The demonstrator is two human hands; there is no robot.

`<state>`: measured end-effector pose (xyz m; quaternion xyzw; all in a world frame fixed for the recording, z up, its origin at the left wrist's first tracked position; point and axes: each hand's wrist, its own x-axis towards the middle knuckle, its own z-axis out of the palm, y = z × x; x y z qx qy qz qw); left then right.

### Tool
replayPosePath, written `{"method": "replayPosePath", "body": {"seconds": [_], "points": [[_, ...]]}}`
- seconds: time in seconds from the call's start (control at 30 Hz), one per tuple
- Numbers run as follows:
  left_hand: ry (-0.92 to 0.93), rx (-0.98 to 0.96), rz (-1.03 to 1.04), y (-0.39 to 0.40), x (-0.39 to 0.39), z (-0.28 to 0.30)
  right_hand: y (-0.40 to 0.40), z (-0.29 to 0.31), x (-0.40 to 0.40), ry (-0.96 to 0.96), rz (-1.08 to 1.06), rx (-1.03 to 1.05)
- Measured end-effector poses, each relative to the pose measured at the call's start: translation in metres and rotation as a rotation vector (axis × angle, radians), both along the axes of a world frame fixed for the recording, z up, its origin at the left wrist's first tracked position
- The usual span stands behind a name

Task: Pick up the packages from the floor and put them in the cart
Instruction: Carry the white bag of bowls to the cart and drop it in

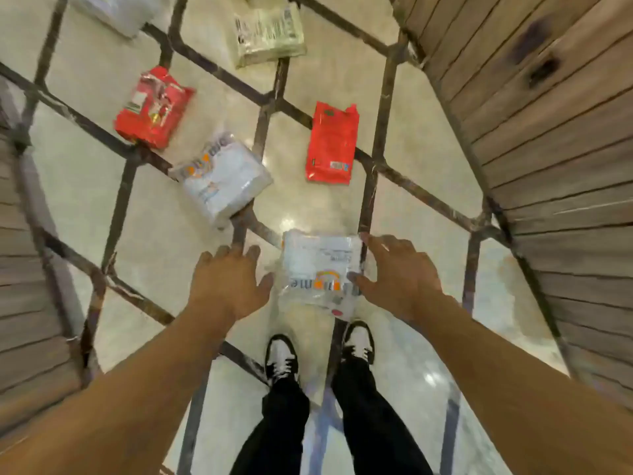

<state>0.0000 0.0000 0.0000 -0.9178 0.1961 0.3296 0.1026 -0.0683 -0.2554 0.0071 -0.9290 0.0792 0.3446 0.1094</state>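
Item: white package (320, 272), clear-wrapped, with an orange-and-grey printed logo. Lies flat on the pale tiled floor (85, 186), just in front of the person's black-and-white shoes (281, 358). This is the landmark for all entries below.

Left hand (227, 286): just left of the white package, palm down, fingers spread, thumb reaching toward the package's left edge. Whether the thumb touches the wrap cannot be told; it grips nothing.

Right hand (400, 279): at the package's right edge, fingers spread, thumb lying at or over the wrap near the logo. Not closed on it.

Other stock on the floor, none touched:
- second white package (222, 180), beyond and left of the landmark, near.
- red pouch (330, 144), straight beyond it, plain side up.
- red package (152, 108), further beyond and left.
- pale green package (269, 34), well beyond.
- one more white bundle (116, 10), far beyond and left, partly out of frame.

Wooden slatted panels (548, 132) stand to the right of the landmark. The cart is not in view.

Step in hand, as judged: taking hold of the nearest package with both hands.

Handling note: the wrap looks slick and the contents soft, so bring both palms in against opposite sides, slide fingertips under the edges, and press evenly before lifting. Keep it level; a one-sided pinch on loose film could let it sag or slip.
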Motion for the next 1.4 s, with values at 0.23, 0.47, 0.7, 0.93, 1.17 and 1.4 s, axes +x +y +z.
{"method": "replayPosePath", "body": {"seconds": [0.23,0.47,0.7,0.93,1.17,1.4], "points": [[0.086,-0.051,0.22,-0.029,-0.033,-0.227,-0.012,-0.229,-0.033,0.078,-0.153,0.033],[-0.026,-0.296,0.606,-0.028,-0.065,-0.351,0.0,-0.353,-0.056,-0.135,-0.506,0.246],[-0.027,-0.759,0.973,-0.026,-0.068,-0.383,0.021,-0.396,-0.06,-0.273,-1.063,0.651],[0.082,-0.788,1.007,-0.02,-0.051,-0.386,0.025,-0.386,-0.043,-0.333,-1.105,0.666],[0.087,-0.784,1.018,-0.022,-0.055,-0.334,0.028,-0.343,-0.047,-0.361,-1.077,0.657],[0.05,-0.803,1.012,-0.035,-0.053,-0.218,0.008,-0.23,-0.048,-0.397,-1.076,0.677]]}}
